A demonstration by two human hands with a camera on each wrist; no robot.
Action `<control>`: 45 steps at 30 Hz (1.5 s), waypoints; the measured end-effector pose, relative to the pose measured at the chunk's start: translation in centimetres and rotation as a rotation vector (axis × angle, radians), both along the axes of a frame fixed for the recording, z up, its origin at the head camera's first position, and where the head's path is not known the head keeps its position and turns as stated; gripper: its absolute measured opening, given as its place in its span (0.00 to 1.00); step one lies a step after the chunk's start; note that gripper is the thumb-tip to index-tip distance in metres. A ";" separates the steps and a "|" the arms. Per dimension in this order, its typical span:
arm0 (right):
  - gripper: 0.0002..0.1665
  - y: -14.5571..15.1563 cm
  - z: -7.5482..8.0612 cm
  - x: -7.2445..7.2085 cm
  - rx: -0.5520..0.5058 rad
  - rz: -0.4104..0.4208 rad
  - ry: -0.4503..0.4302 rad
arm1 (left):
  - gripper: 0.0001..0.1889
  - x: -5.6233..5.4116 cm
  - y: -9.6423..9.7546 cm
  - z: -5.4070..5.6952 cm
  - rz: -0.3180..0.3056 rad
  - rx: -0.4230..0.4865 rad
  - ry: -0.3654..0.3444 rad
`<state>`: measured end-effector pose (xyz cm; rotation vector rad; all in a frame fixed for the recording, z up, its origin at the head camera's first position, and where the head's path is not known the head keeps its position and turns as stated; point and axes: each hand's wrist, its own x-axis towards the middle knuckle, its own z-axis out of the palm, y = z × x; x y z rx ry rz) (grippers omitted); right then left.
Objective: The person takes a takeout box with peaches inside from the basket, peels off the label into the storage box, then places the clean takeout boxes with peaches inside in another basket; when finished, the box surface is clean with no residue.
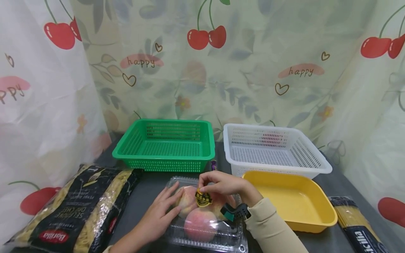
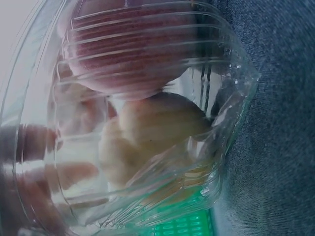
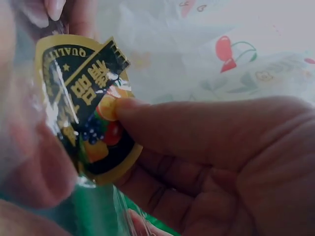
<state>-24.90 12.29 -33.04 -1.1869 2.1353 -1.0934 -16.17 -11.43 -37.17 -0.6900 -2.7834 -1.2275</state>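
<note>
A clear plastic clamshell box [image 1: 207, 242] of peaches [image 1: 200, 225] sits at the front middle of the table. My right hand [image 1: 221, 184] is over the lid and pinches a black and gold label [image 1: 203, 199]. Seen from the right wrist, the thumb [image 3: 172, 123] lies on the edge of the label [image 3: 88, 98], which bears a fruit picture, and curled fingers show behind it. At the box's left side is my left hand [image 1: 159, 212], its fingers spread along the lid. The left wrist view shows peaches [image 2: 157, 132] through the ribbed plastic wall.
Behind the box stand a green basket [image 1: 164, 165] and a white basket [image 1: 272, 168]. A yellow tub [image 1: 291, 196] is close by my right forearm. A large pasta bag [image 1: 72, 211] lies at left, a smaller pasta pack [image 1: 357, 225] at right. A small purple item [image 1: 213, 165] lies near the green basket.
</note>
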 end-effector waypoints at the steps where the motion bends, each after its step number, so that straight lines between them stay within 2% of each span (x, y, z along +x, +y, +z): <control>1: 0.08 0.0 0.1 0.0 0.000 -0.003 0.011 | 0.25 0.0 0.0 0.0 -0.001 0.001 -0.003; 8: 0.05 -0.1 0.9 0.5 0.004 -0.033 0.156 | 0.25 0.0 0.0 0.0 -0.009 0.005 -0.020; 10: 0.05 -0.1 1.1 0.7 0.001 -0.038 0.162 | 0.25 0.0 0.1 0.0 -0.008 0.006 -0.019; 17: 0.07 0.0 0.9 0.7 0.009 -0.057 0.057 | 0.25 0.1 0.1 0.0 -0.002 0.002 0.014; 27: 0.09 0.1 0.2 0.2 -0.005 -0.031 -0.099 | 0.25 0.1 0.2 -0.1 0.011 0.000 0.028; 39: 0.13 0.4 -0.8 -0.4 -0.122 0.033 -0.251 | 0.25 0.1 0.2 0.1 0.018 -0.004 0.012; 45: 0.13 0.5 -0.8 -0.5 -0.145 0.035 -0.274 | 0.25 0.0 0.3 0.1 0.022 -0.013 0.006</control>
